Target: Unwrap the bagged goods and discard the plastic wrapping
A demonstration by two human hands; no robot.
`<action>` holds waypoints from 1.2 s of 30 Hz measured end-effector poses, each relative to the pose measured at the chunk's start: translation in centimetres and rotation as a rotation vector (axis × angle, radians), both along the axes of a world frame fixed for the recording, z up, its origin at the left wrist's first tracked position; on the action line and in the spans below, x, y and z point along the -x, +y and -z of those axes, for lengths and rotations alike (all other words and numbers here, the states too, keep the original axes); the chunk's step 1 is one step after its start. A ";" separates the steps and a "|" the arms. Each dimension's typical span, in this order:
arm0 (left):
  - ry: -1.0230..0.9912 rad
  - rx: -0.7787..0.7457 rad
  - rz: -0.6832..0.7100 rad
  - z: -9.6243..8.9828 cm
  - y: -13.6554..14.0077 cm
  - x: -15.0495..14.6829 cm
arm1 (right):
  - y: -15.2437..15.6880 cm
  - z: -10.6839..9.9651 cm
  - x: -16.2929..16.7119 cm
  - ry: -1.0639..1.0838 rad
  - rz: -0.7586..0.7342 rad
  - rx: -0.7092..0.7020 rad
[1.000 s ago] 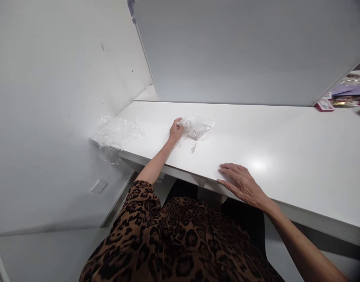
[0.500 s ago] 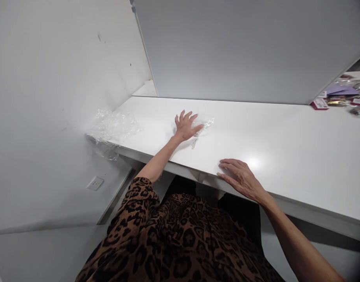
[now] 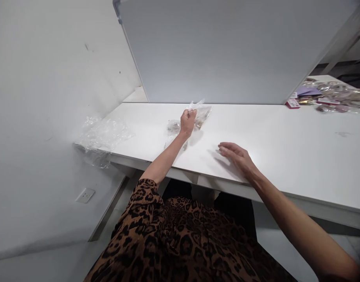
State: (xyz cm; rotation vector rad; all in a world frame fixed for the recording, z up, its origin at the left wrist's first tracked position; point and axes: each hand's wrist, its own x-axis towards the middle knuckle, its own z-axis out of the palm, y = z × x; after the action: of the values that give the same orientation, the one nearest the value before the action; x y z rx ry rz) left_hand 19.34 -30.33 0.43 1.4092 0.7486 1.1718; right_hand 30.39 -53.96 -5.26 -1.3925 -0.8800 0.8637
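Note:
My left hand (image 3: 188, 121) is closed on a clear plastic bag (image 3: 202, 115), lifted a little over the white table (image 3: 285, 156). Something brownish shows inside the bag, too blurred to name. Beside and under my left wrist lies more clear plastic packaging (image 3: 173, 126) on the tabletop, partly covered by my forearm. My right hand (image 3: 237, 156) hovers near the table's front edge, holding nothing, with its fingers stretched toward the left and the thumb slightly apart.
Crumpled clear plastic (image 3: 102, 135) hangs over the table's left end by the wall. A grey partition panel (image 3: 212, 51) rises along the back edge. At the far right lie several bagged items (image 3: 338, 96) and a small red-and-white box (image 3: 293, 103). A wall socket (image 3: 85, 195) sits low on the left.
My left hand, spread over the plastic before, has closed on the bag and raised it. My right hand has lifted from the table edge and moved slightly farther in.

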 end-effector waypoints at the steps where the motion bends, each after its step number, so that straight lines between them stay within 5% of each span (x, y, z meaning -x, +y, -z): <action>1: -0.039 0.027 0.027 -0.1 -0.5 -0.6 | 1.0 -0.3 -0.4 0.096 0.042 -0.022; 8: -0.166 0.072 0.313 0.8 -3.8 -4.5 | 7.4 -3.4 -2.0 0.408 0.150 -0.087; 16: -0.177 0.382 0.200 2.0 -1.4 -5.4 | 10.7 -3.3 -5.0 0.623 0.402 -0.077; 19: -0.140 0.518 0.359 3.5 -1.3 -5.2 | 11.5 -2.5 -6.0 0.680 0.438 -0.101; 23: -0.118 0.498 0.627 4.5 -2.4 -5.4 | 11.7 -1.6 -6.7 0.639 0.359 -0.149; 29: 0.028 0.467 0.475 4.1 -3.1 -5.5 | 11.3 -1.3 -7.7 0.424 0.383 -0.144; 36: 0.034 0.451 0.577 3.9 -3.2 -5.0 | 10.8 -2.3 -8.6 0.476 0.355 -0.235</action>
State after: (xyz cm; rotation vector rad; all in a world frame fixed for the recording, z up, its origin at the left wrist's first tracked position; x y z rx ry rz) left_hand 24.30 -33.57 -3.42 1.1502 0.5312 0.4921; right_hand 38.96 -43.11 -2.96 -1.0324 -0.3409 0.7439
